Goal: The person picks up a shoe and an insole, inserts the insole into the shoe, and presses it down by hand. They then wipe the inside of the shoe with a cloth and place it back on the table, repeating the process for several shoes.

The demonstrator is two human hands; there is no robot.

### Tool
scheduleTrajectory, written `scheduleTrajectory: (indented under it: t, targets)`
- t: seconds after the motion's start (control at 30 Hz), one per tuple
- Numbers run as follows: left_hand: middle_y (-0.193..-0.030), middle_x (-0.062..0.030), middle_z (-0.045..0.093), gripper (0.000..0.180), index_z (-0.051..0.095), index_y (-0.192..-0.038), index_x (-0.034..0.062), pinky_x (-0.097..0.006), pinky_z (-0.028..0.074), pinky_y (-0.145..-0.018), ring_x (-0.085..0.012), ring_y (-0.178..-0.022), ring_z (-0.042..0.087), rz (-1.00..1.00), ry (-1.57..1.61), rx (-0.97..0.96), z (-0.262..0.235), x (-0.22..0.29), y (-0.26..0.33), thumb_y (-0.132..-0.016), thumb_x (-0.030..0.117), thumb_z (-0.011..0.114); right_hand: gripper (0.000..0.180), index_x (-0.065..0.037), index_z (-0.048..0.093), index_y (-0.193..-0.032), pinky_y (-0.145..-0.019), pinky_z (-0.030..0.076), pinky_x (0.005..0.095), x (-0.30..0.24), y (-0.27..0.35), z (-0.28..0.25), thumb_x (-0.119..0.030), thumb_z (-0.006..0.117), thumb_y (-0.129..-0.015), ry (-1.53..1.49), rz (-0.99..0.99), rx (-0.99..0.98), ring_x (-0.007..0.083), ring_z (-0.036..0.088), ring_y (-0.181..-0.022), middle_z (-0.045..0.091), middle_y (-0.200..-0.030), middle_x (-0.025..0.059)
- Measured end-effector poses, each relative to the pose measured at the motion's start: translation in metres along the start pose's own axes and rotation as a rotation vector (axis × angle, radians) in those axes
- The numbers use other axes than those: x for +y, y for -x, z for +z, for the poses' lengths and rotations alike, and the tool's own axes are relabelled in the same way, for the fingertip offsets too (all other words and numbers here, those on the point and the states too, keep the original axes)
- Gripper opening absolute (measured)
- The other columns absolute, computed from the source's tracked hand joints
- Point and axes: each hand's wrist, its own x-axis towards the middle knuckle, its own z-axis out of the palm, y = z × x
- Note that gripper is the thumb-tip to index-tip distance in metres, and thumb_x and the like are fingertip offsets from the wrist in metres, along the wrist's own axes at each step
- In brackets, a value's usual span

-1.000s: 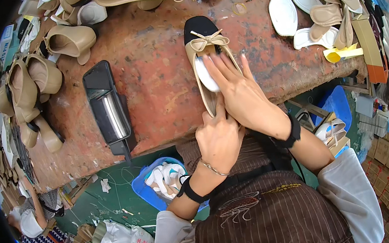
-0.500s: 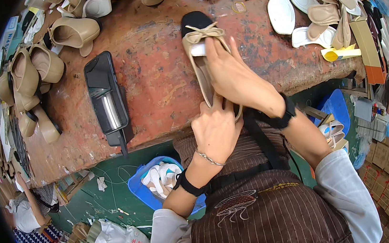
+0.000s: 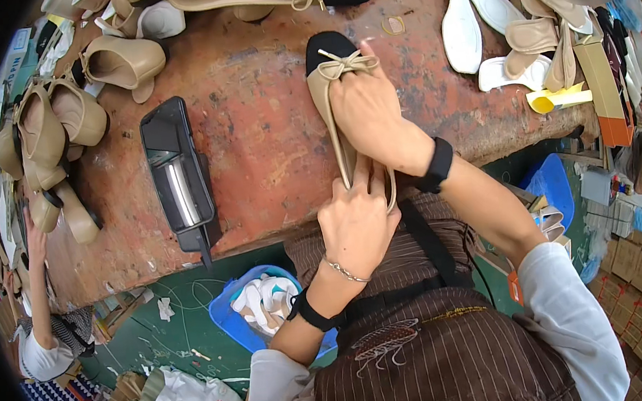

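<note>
R hand [image 3: 370, 112] is shifted fwd vs 0.5 s ago, deeper into beige shoe [image 3: 320, 97]; white pad now hidden, so front interior is prob. being pressed. Fingertips tucked below bow [image 3: 345, 62], R grip can't be told. Shoe is laid toe-away on table [image 3: 248, 114], under R hand; heel is clasped by L hand [image 3: 356, 216].
</note>
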Motion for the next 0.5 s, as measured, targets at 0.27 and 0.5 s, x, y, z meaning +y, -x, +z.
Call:
scheduleTrajectory:
  t: [0.27, 0.5]
  targets:
    - [-0.118, -0.0109, 0.065, 0.031, 0.073, -0.098, 0.0051, -0.042, 0.056, -0.069, -0.0325, -0.091, 0.065, 0.036, 0.015, -0.045, -0.014, 0.006, -0.001, -0.074, 0.024, 0.077, 0.047, 0.006, 0.054, -0.132, -0.116, 0.014, 0.0669, -0.010, 0.003, 0.008, -0.016, 0.047, -0.091, 0.320, -0.076, 0.093, 0.0358, 0.055, -0.125, 0.063, -0.125, 0.0215]
    - [-0.114, -0.0196, 0.069, 0.040, 0.071, -0.110, 0.0002, -0.040, 0.050, -0.094, -0.0383, -0.107, 0.065, -0.006, 0.428, -0.351, -0.181, -0.088, 0.058, -0.074, 0.015, 0.080, 0.031, -0.003, 0.069, -0.114, -0.095, 0.050, 0.0461, 0.110, 0.042, -0.088, -0.007, 0.058, -0.086, -0.817, 0.191, 0.306, 0.0333, 0.060, -0.117, 0.063, -0.125, 0.0209]
